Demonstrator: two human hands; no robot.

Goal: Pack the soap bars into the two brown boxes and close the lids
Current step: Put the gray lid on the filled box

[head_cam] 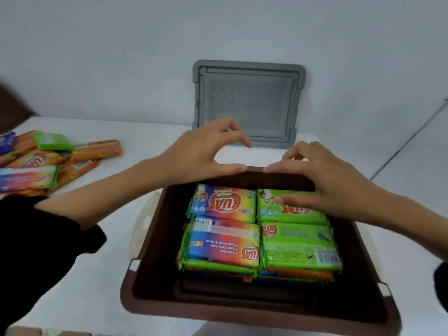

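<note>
Head view, the only one, looking down. The box fills the lower centre, lid off, with bars stacked inside in layers, four showing on top, pushed toward its far wall. Both hands are at the far rim. The left hand arches over it with the thumb tip on the rim and the fingers curved clear beyond, nothing in its grasp. The right hand lays its fingers along the same rim, thumb inside over a green bar. Whether it clamps the wall or merely rests there cannot be told.

Now the risks. The grey lid stands on edge at upper centre, leaning on the wall just behind the hands. A box shoved backward or a one-sided grab would likely tip it flat. An empty strip runs along the near side of the box, so tilting it could slide the stack forward and out of line. And a heap of loose bars waits at mid left, so closing now may leave them for a second box, which is not clearly in shot.

The table is plain white and smooth. The wall is pale and bare, with a corner at right. A black sleeve sits lower left.
</note>
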